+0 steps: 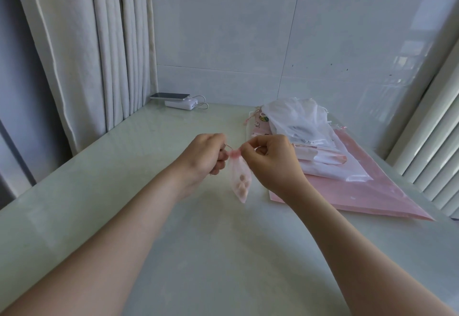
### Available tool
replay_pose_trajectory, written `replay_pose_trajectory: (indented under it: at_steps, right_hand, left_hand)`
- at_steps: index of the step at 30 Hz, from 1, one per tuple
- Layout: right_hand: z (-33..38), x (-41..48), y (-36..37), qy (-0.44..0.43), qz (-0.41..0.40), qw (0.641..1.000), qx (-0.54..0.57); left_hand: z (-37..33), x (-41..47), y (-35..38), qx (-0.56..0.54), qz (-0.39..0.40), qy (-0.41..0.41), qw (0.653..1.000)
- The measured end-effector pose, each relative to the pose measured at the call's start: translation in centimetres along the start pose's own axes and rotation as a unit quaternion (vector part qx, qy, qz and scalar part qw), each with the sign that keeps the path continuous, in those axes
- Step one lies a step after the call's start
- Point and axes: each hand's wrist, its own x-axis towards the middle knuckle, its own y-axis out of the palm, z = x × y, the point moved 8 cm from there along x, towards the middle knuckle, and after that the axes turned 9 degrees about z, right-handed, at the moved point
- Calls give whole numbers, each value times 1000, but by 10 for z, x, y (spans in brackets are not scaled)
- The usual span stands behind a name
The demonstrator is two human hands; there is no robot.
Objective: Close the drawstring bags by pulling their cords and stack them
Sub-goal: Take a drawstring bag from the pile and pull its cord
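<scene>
So the person's got a tiny sheer pink bag (240, 179) hanging in the air between both hands, about mid-table and just left of the pile (305, 129). The neck is bunched up tight into a little pink ruffle. The body droops down and a bit toward the camera, with a few small round pale-pink bits sitting in its lower half. Can't tell if the bottom tip touches the table (111, 161) or just hangs over it. The left hand (206, 154) is curled into a loose fist, thumb and forefinger pinching a thin pink cord (228, 146) that runs a short way from the fist to the neck, fairly taut. The right hand (270, 159) is curled too, its fingertips pinching right at the neck on the other side. Whether it's got cord or fabric there, can't tell, it's too small. Both forearms come in bare from the bottom corners. To the right of the hands, the pile sits on the table: a big flat pink bag (387, 199) on the bottom, white ones on top, some sheer white ones heaped at the back, and one with little cartoon prints poking out on the left edge. Loose cord ends stick out around the back. At the far left corner of the table a phone (170, 96) lies on a white power bank (180, 104), with a white cable (204, 104) looping out of it. Grey curtain (99, 42) down the left side, pale tiled wall (248, 29) behind.
</scene>
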Motion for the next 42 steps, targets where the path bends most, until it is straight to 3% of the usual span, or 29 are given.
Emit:
replay_pose_trajectory:
  at_steps: [2, 6, 13, 19, 29, 38, 42]
  right_hand:
    - [3, -2, -2, -11, -5, 1000, 10]
    - [4, -3, -3, -23, -15, 999, 19]
    - [4, -3, -3, -42, -26, 999, 13]
    - [8, -5, -8, -67, -49, 996, 31]
    - [1, -3, 2, -48, -6, 998, 40]
    - [4, -2, 4, -62, 12, 992, 111]
    - [3, -2, 1, -63, 12, 991, 118]
  left_hand:
    - [-2, -1, 3, -80, 3, -9, 997]
    - [-8, -6, 5, -119, 14, -8, 993]
    - [-12, -5, 1, -93, -9, 40, 995]
    - [-11, -8, -1, -117, -21, 24, 993]
    - [-8, -7, 4, -110, 30, 8, 993]
    - [-8, -6, 8, -30, 58, 19, 998]
    - [-13, -6, 7, 49, 34, 50, 997]
